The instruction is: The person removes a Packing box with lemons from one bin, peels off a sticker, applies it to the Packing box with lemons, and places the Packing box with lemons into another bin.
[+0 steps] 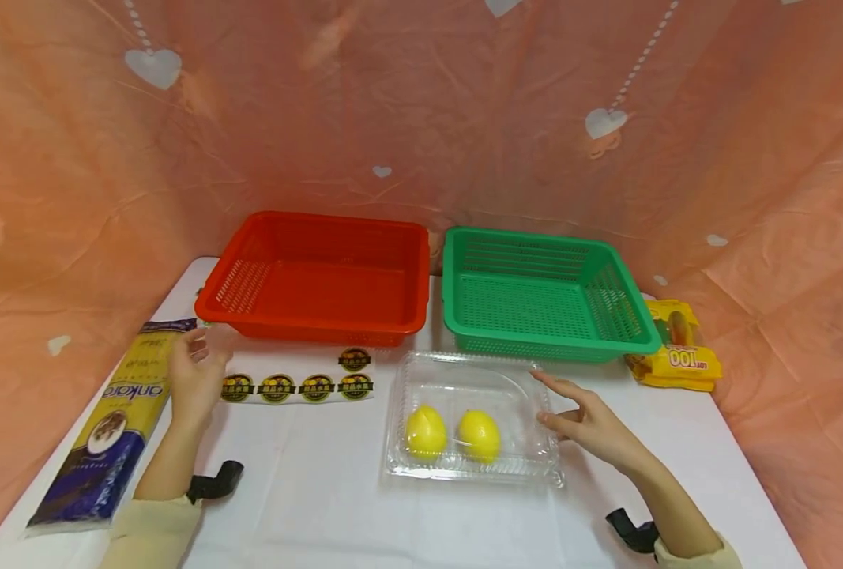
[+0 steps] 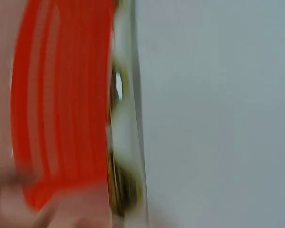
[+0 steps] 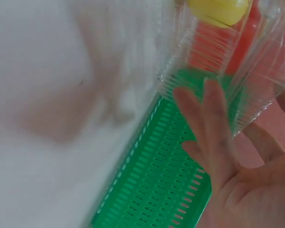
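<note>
A clear plastic clamshell box (image 1: 464,379) stands on the white table with two yellow lemons (image 1: 426,432) inside. At its right side is my right hand (image 1: 599,431), thumb and index finger spread apart, fingertips right at the box's edge. The right wrist view shows the fingers (image 3: 213,123) fairly straight beside the ribbed plastic wall. My left hand (image 1: 197,375) hovers at the left end of a white strip of round black-and-gold stickers (image 1: 276,389), its fingers loosely bent. In the left wrist view that hand is blurred at the lower left.
Behind stand a red basket (image 1: 343,328) and a green basket (image 1: 556,345) side by side. An Ankara pasta packet (image 1: 108,427) lies along the left edge. Beyond the green basket's right side is a yellow packet (image 1: 677,356). A pink curtain (image 1: 393,103) hangs at the back.
</note>
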A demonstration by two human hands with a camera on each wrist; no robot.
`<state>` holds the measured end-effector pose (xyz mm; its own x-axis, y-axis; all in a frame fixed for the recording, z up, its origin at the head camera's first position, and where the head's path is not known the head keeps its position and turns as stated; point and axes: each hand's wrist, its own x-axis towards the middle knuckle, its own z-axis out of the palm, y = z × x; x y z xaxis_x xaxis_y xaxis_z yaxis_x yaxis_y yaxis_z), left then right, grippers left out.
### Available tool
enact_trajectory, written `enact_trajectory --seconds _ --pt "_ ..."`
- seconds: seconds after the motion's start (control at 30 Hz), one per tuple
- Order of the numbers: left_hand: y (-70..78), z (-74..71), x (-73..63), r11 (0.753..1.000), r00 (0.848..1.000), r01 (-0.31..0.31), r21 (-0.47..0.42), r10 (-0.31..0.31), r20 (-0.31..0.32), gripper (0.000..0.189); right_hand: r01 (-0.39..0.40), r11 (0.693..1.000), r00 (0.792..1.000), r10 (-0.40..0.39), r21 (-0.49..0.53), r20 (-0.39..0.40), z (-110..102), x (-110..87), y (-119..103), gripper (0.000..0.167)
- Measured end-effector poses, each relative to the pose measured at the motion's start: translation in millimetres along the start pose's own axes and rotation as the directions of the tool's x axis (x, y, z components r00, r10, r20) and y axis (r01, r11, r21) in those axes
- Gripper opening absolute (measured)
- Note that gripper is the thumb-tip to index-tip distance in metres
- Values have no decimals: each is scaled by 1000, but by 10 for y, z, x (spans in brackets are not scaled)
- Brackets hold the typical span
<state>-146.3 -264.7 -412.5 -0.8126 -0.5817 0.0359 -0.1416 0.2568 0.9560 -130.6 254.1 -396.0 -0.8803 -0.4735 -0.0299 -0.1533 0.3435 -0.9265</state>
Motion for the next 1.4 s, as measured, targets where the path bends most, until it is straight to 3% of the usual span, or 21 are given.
enact_trajectory --seconds 0.07,0.1,0.17,0.27,0.43,0.53,0.63,0.7,0.73,0.8,0.83,0.9,0.97,1.03,1.13,1.2,1.23,1.3,1.4 --pt "-64 -105 22 963 985 -84 257 42 165 52 11 1000 1000 -12 -23 -24 3 -18 -10 61" --pt "-93 -145 25 938 971 -130 320 55 233 53 19 999 999 -20 -39 -39 6 -25 -15 60" --pt "-136 -189 23 909 951 -188 372 74 301 49 38 997 997 -42 -66 -61 7 -31 -20 58" --pt "-193 -218 32 895 935 -252 369 128 330 42 54 994 995 -61 -94 -76 5 -41 -30 57" --pt "-243 -304 71 903 906 -274 330 127 404 36 61 991 993 -73 -121 -94 4 -71 -31 55" --pt "-198 -487 68 925 874 -264 273 109 474 37 66 986 992 -81 -155 -94 17 -66 -27 54" --pt "-107 -748 25 965 845 -236 112 147 514 31 68 976 991 -90 -209 -100 33 -48 -36 51" --pt "-28 -903 -21 979 832 -186 -86 204 517 32 68 967 988 -99 -244 -119 39 -44 -59 50" --pt "13 -958 -52 965 825 -165 -201 247 508 35 71 962 985 -110 -265 -133 42 -45 -76 49" --pt "106 -1004 -140 893 811 -140 -428 351 468 43 81 950 976 -137 -301 -170 54 -51 -121 46" --pt "159 -998 -180 841 795 -142 -522 411 445 45 89 947 970 -153 -309 -190 65 -53 -147 45" --pt "264 -930 -264 722 748 -136 -678 524 408 47 108 940 955 -189 -325 -230 105 -54 -211 42" --pt "393 -820 -362 660 713 -181 -729 599 365 47 143 942 938 -226 -304 -261 163 -40 -283 39" --pt "511 -686 -460 656 693 -229 -719 629 353 47 220 938 922 -290 -268 -257 232 -16 -357 38" --pt "638 -479 -623 714 699 -281 -641 610 374 45 377 911 899 -404 -165 -172 328 24 -465 42" --pt "679 -354 -713 755 698 -284 -591 586 412 44 469 879 872 -477 -85 -110 391 43 -512 45" --pt "689 -296 -751 763 693 -275 -585 579 430 43 503 863 858 -505 -50 -93 422 52 -530 46" --pt "697 -192 -813 773 687 -264 -578 571 449 42 543 840 834 -541 -12 -110 482 64 -550 46" --pt "681 -68 -887 772 683 -254 -583 570 458 41 566 825 805 -556 -14 -206 556 88 -557 39"
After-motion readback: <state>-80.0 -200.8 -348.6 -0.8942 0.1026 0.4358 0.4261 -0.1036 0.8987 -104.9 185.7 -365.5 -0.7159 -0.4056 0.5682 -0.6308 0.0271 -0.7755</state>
